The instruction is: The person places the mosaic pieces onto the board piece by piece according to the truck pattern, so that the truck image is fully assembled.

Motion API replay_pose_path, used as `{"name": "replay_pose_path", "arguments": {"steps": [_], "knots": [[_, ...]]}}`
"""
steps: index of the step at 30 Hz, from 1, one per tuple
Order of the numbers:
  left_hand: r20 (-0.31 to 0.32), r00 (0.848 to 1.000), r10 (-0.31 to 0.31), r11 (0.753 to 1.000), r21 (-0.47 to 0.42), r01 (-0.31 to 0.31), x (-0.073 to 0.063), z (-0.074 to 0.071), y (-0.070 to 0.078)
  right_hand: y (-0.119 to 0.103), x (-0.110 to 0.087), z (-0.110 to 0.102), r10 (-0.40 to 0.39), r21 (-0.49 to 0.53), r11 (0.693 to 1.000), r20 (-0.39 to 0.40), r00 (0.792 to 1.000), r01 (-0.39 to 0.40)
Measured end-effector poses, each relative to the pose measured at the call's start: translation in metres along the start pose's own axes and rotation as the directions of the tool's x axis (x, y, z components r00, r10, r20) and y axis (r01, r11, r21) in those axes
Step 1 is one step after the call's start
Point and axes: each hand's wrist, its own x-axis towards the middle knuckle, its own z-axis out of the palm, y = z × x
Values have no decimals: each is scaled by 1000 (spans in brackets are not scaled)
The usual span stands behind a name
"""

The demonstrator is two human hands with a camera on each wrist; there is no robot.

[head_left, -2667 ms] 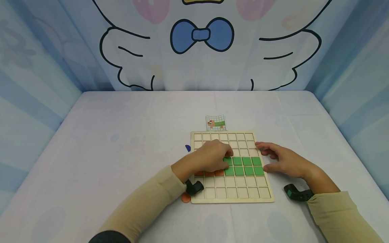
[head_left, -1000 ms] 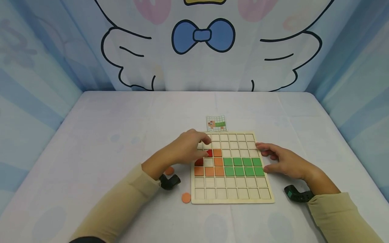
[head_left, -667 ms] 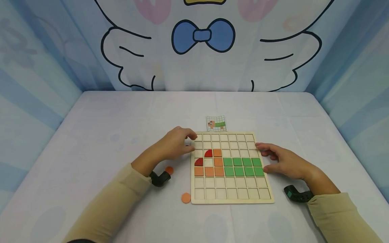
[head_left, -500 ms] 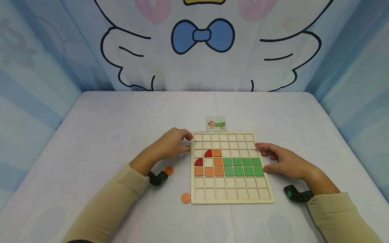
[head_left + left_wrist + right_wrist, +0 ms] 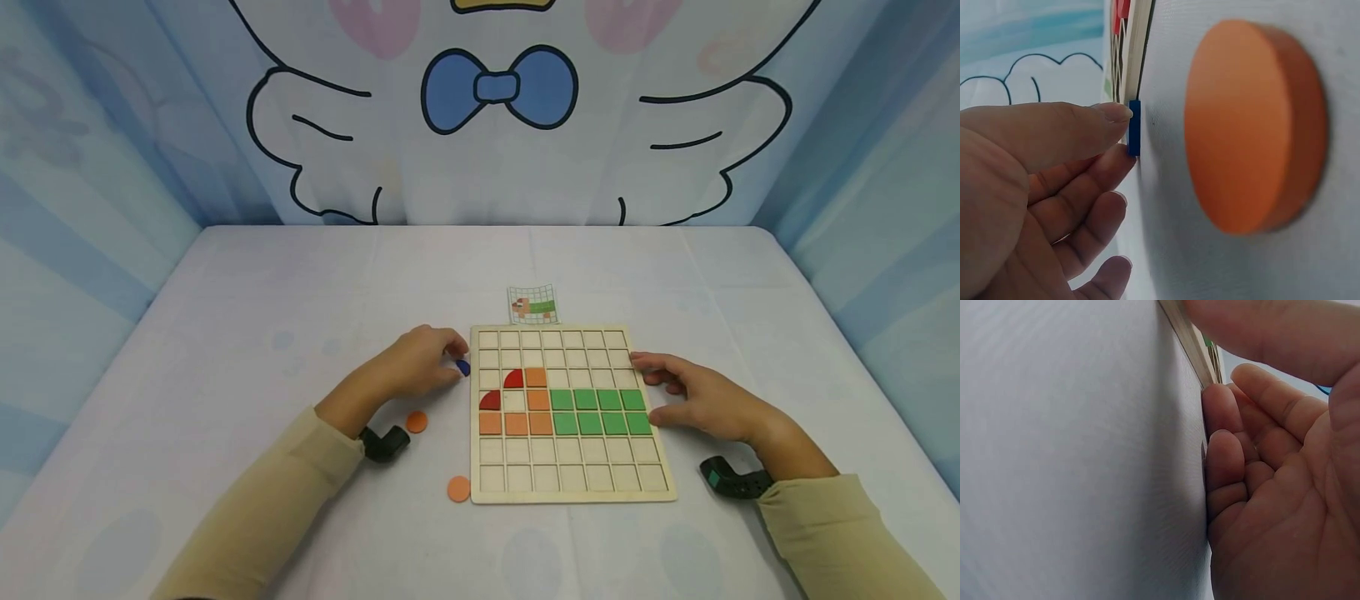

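Note:
Just off the board's left edge, my left hand (image 5: pixel 416 362) has its thumb and a fingertip at opposite ends of a small blue tile (image 5: pixel 462 367), pinching it; the left wrist view shows this blue tile (image 5: pixel 1135 128) edge-on beside the wooden grid board (image 5: pixel 573 479). My right hand (image 5: pixel 705 398) rests at the board's right edge, thumb and fingertips against it. On the board lie green square tiles (image 5: pixel 587 400), orange square tiles (image 5: pixel 540 423) and two red quarter-round tiles (image 5: pixel 513 380). In the right wrist view, fingers (image 5: pixel 1225 462) lie loosely curled by the board edge.
One orange disc (image 5: pixel 416 422) lies by my left wrist, and another orange disc (image 5: pixel 459 489) lies near the board's lower left corner. A small pattern card (image 5: pixel 532 305) sits behind the board. A white cloth (image 5: pixel 315 275) covers the table; a printed curtain hangs behind.
My left hand has moved left off the board, leaving two red tiles uncovered in its cells, and has come down to the blue tile. The right hand has stayed put.

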Motion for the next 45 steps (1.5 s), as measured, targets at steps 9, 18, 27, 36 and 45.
{"name": "replay_pose_path", "arguments": {"steps": [9, 18, 27, 36, 45], "knots": [[-4, 999, -35, 999, 7, 35, -8, 2, -3, 0, 0, 0, 13, 2, 1000, -6, 1000, -12], [10, 1000, -13, 1000, 1, 13, -15, 4, -5, 1, 0, 1, 7, -7, 1000, -5, 1000, -7], [34, 999, -27, 999, -19, 27, -18, 10, -1, 2, -1, 2, 13, -1, 1000, -8, 1000, -13], [14, 999, -32, 999, 29, 31, -18, 13, 6, 3, 0, 2, 6, 8, 1000, -11, 1000, -6], [-16, 1000, 4, 995, 99, -3, -15, 14, 13, 2, 0, 2, 1, -6, 1000, -18, 1000, -1]]}}
